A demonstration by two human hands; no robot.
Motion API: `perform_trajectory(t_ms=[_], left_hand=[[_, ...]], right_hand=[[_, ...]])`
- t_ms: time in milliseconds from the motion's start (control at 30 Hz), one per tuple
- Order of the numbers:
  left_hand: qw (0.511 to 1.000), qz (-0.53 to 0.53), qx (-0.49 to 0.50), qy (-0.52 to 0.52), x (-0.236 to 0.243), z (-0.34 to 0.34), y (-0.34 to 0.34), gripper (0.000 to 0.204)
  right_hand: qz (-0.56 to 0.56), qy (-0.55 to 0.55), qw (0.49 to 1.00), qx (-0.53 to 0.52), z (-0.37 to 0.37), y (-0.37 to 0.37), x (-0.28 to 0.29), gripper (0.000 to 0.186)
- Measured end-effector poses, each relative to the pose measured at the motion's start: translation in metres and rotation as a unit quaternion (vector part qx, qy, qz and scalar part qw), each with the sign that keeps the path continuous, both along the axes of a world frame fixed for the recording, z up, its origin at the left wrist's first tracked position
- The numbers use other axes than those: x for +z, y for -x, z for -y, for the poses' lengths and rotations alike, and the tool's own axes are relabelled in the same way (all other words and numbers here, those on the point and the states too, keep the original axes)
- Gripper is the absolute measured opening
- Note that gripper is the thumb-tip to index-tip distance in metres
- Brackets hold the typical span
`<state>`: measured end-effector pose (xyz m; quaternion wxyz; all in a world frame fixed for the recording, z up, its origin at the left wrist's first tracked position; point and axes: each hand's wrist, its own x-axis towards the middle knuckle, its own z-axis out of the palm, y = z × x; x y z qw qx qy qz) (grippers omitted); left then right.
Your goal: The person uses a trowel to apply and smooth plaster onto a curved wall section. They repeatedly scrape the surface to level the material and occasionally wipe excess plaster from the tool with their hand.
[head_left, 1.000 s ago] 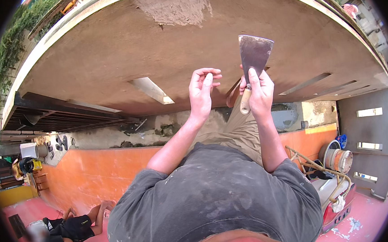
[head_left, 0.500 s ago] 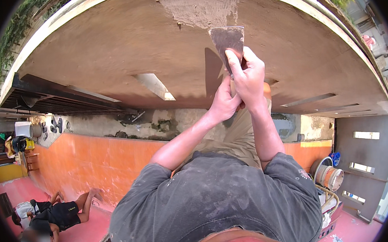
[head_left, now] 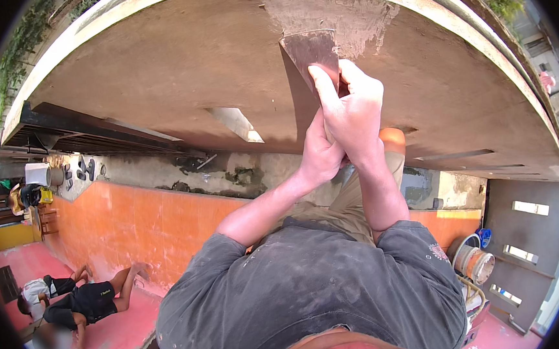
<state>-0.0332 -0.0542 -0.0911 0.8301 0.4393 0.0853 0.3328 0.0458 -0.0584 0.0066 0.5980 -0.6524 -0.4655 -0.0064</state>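
Note:
A wide metal scraper (head_left: 303, 46) with a light handle has its blade at the brown plastered surface (head_left: 155, 66) in front of me, over the edge of a pale rough patch (head_left: 366, 26); its shadow falls to the left. My right hand (head_left: 352, 108) grips it near the neck, thumb laid on the blade and fingers curled behind. Just below, my left hand (head_left: 320, 149) is closed round the handle, partly hidden under the right one. The two hands touch.
Two people (head_left: 94, 301) are on a pink floor at lower left. An orange surface (head_left: 133, 210) runs behind my body. A black metal grille (head_left: 69, 134) is at left. Buckets (head_left: 473, 258) and a grey slotted panel (head_left: 529, 228) stand at right.
My left hand, earlier open and apart, has closed on the scraper handle beneath my right hand. Both hands and the blade have moved up and left onto the edge of the pale patch.

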Motion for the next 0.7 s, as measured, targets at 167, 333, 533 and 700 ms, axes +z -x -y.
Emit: perform_trajectory(t_ms=[167,333,533,700], left_hand=[[1.000,-0.024,-0.005,-0.014,0.013,-0.002,0.008,0.050],[0.999,-0.027,-0.022,-0.010,0.016,-0.002,0.017,0.047],[0.999,-0.018,-0.036,0.013,0.011,0.009,0.005,0.049],[0.998,-0.011,-0.040,0.049,0.014,0.023,-0.002,0.051]], right_hand=[[-0.062,0.005,0.998,-0.003,0.001,-0.002,-0.012,0.011],[-0.067,-0.033,0.997,0.011,-0.004,0.003,-0.002,0.011],[-0.091,-0.031,0.995,-0.010,-0.004,-0.001,0.004,0.014],[-0.046,-0.033,0.998,-0.028,-0.003,-0.008,0.009,0.016]])
